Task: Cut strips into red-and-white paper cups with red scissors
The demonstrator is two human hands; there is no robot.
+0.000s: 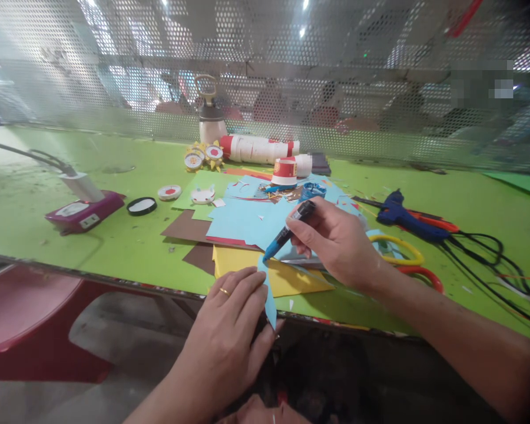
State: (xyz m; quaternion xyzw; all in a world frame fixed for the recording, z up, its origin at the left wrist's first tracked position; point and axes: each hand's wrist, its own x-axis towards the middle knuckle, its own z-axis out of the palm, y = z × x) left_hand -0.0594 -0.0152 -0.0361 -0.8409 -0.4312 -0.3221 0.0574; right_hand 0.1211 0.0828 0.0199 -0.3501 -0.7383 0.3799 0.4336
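Right hand (335,244) grip clenched on blue marker (287,231), tip at blue paper strip (269,297), left hand (227,330) flat, released, pinning strip over desk (128,253) front edge, open green surface leftward.

Paper sheets (242,221) stacked mid-desk (26,194); glue gun (400,217) and scissors (401,253) to their right; lamp base (85,213) left; spray bottle (211,118) behind.
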